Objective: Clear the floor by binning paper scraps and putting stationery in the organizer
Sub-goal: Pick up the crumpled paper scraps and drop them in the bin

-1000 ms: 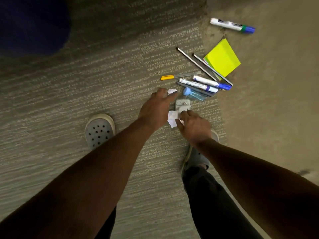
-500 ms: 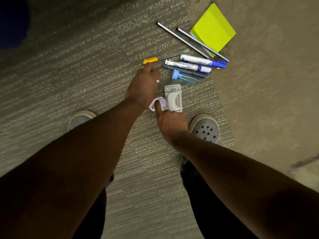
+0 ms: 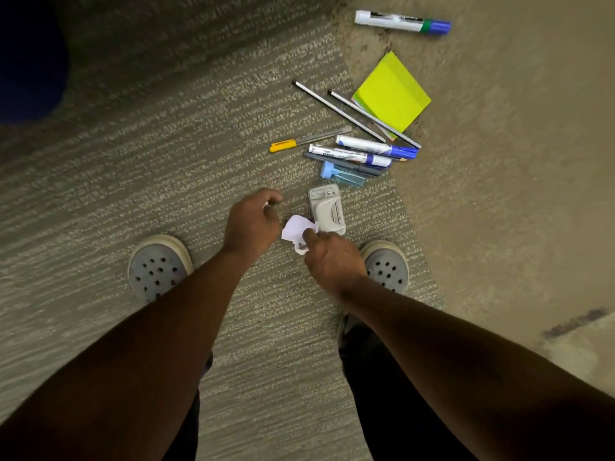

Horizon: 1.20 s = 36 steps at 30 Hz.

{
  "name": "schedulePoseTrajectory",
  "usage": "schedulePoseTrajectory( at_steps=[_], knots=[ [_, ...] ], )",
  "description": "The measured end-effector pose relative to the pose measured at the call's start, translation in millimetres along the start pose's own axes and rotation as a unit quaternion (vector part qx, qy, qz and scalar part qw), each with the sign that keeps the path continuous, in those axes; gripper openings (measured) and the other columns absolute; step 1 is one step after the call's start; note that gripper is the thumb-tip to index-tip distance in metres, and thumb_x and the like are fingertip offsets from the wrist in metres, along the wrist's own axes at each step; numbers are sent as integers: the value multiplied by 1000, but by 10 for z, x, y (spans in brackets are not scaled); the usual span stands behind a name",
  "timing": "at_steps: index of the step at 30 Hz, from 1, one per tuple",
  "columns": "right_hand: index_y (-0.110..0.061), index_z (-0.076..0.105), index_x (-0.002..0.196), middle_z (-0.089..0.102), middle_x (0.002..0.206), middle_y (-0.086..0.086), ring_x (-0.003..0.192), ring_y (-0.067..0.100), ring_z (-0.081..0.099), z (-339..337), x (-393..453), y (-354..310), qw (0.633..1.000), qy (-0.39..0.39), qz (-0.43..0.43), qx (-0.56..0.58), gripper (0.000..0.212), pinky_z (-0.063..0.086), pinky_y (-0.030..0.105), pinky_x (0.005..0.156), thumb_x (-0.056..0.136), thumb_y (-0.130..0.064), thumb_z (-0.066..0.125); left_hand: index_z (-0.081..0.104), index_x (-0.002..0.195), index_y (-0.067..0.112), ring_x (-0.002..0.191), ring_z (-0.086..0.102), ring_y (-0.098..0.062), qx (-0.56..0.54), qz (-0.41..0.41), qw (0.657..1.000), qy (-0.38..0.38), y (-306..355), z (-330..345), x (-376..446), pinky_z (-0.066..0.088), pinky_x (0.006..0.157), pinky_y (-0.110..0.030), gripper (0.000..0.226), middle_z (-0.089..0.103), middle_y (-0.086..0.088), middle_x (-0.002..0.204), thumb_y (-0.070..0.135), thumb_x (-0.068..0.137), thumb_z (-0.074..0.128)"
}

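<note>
My right hand (image 3: 332, 259) pinches a white paper scrap (image 3: 296, 230) just above the carpet, beside a grey stapler (image 3: 326, 209). My left hand (image 3: 253, 222) is curled to the left of the scrap, and a small bit of white paper (image 3: 265, 204) shows inside its fingers. Beyond the stapler lie a light-blue glue stick (image 3: 341, 174), several markers and pens (image 3: 362, 154), a yellow-capped pen (image 3: 306, 139), two thin pencils (image 3: 346, 111) and a yellow sticky-note pad (image 3: 392, 93). One more blue-capped marker (image 3: 402, 22) lies at the top. No bin or organizer is in view.
I stand on grey striped carpet (image 3: 133, 168) in grey clogs, left (image 3: 158, 266) and right (image 3: 386, 266). Bare tan floor (image 3: 515, 161) starts to the right of the stationery. A dark blue object (image 3: 30, 58) fills the top left corner.
My right hand has lifted the white scrap off the carpet by the stapler. My left hand drew back from the yellow-capped pen and curled closed on a small scrap. The camera view shifted.
</note>
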State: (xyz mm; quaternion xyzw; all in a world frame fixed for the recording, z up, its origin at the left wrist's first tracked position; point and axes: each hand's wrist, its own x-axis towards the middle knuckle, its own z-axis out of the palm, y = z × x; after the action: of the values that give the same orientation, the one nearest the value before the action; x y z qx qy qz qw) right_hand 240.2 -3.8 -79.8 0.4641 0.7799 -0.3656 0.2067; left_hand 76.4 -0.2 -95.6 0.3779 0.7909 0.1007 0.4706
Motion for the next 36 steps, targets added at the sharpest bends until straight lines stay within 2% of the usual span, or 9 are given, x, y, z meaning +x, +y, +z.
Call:
schedulePoseTrajectory(
  at_steps=[7,12,18,23,27,29,31,33,36],
  knots=[
    [-13,50,110,62,86,9,74,27,60,-72,-44,83,998,47,30,28,34,39,32,58,102,-40,30,59,101,9,96,59,-32,100,27,992,-78,20,103,-104,45,78,-36,15,61,-14,104,17,89,62],
    [-10,51,102,62,85,12,72,28,59,-118,2,149,975,144,133,102,26,37,30,60,101,-29,34,41,128,28,114,53,-29,252,62,954,-152,85,255,-113,49,85,-41,72,50,-8,126,40,70,82],
    [-3,52,116,65,84,15,71,30,60,-357,79,352,906,256,262,211,25,30,25,60,93,-5,42,52,126,19,118,51,-33,309,174,931,-88,13,350,-22,49,89,-42,36,49,-15,134,21,91,60],
    [-1,59,108,63,108,20,98,37,60,-621,175,437,854,298,335,265,29,42,34,84,86,3,42,54,127,6,114,55,-37,167,94,979,-70,-33,136,-23,45,95,-41,37,57,-20,128,22,94,51],
    [-2,58,115,66,110,20,99,35,61,-819,282,152,889,257,249,286,30,40,31,79,88,3,45,58,80,12,80,59,-34,-60,-66,996,12,161,-192,-82,48,69,-39,13,61,-14,84,25,80,54],
    [-5,57,116,67,110,17,100,33,62,-897,382,-93,903,225,204,304,32,38,27,76,87,3,46,43,66,15,70,56,-28,-243,-170,955,18,320,-313,-42,51,55,-36,17,55,-7,73,16,81,52],
    [-6,58,113,67,105,15,98,32,62,-974,525,-394,905,203,167,334,25,37,26,75,91,-2,48,43,67,15,75,56,-26,-394,-232,889,20,440,-401,56,49,51,-27,20,60,-11,82,2,82,48],
    [-5,59,113,67,107,15,101,30,60,-1053,707,-708,899,190,136,371,21,43,31,84,98,-13,46,50,75,9,80,58,-28,-480,-242,843,1,582,-515,182,47,61,-31,15,62,-16,91,-4,79,43],
    [-3,59,121,63,121,16,115,27,56,-1179,987,-1081,896,202,110,379,31,38,28,98,102,-17,39,53,82,13,71,61,-22,-561,-212,800,34,731,-770,433,49,62,-30,22,63,-7,76,-7,85,44]
  ],
)
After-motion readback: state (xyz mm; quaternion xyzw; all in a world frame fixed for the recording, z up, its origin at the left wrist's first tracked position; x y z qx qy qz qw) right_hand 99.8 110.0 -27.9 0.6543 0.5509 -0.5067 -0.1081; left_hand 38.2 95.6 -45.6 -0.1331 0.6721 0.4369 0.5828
